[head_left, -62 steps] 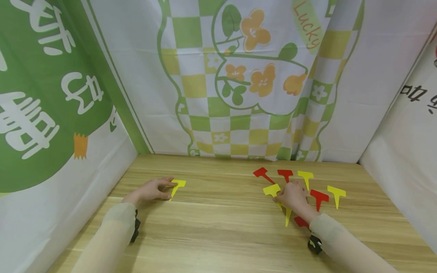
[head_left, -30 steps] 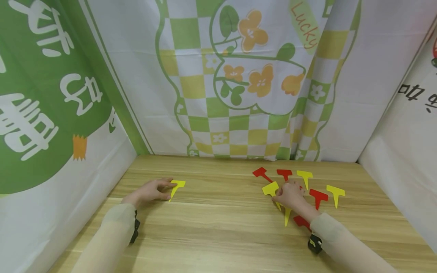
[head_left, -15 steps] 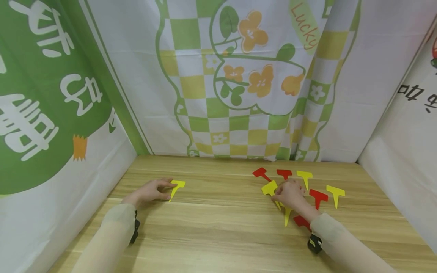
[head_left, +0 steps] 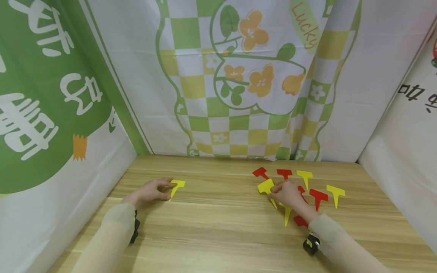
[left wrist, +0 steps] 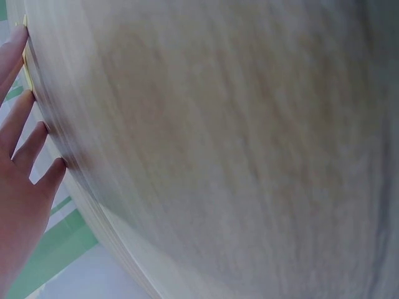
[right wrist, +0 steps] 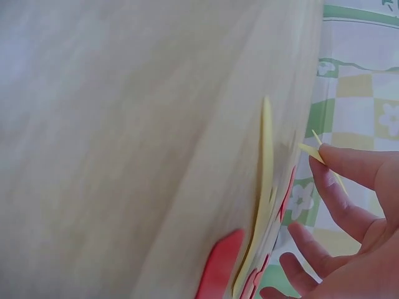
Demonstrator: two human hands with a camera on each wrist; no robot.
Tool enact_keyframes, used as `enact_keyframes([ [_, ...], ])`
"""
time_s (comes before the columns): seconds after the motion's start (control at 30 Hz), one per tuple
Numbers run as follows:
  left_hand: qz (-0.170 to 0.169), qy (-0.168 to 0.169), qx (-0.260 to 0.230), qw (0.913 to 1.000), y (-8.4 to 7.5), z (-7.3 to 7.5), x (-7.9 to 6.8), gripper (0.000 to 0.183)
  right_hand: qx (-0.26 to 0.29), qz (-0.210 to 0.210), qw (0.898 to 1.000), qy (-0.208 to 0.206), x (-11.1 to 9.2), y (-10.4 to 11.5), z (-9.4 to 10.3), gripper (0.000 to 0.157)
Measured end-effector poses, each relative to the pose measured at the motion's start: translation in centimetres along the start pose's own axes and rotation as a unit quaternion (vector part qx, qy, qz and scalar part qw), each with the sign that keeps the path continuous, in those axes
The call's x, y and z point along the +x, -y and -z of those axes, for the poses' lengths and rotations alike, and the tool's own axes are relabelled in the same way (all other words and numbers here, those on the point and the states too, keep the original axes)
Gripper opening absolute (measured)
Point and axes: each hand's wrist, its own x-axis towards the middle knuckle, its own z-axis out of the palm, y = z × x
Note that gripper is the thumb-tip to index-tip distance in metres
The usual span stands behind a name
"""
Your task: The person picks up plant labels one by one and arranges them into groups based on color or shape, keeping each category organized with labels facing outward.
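Yellow T-shaped tag (head_left: 266,185) tilted at the fingertips of the right hand (head_left: 288,194), pinched between thumb and forefinger. Beyond that hand lay a red tag (head_left: 284,173); to its right was another red T-shape (head_left: 319,196), with a yellow marker (head_left: 336,192) farther right. Nearer than the hand, a yellow stem (head_left: 287,215) showed. Well apart, the left hand (head_left: 151,190) rested with fingers extended and spread, touching a separate yellow tag (head_left: 179,184) on the wooden tabletop (head_left: 218,235).
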Motion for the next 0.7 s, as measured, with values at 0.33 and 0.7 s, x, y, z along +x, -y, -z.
enact_keyframes([
  [0.33, -0.006, 0.001, 0.006, 1.0, -0.1, 0.0, 0.0, 0.056, 0.03, -0.001, 1.0, 0.002, 0.1, 0.6, -0.7, 0.024],
  [0.7, -0.019, 0.003, 0.007, 0.9998, 0.3, 0.0, 0.1, 0.057, 0.055, 0.002, 0.998, 0.004, 0.3, 2.5, -1.7, 0.016],
])
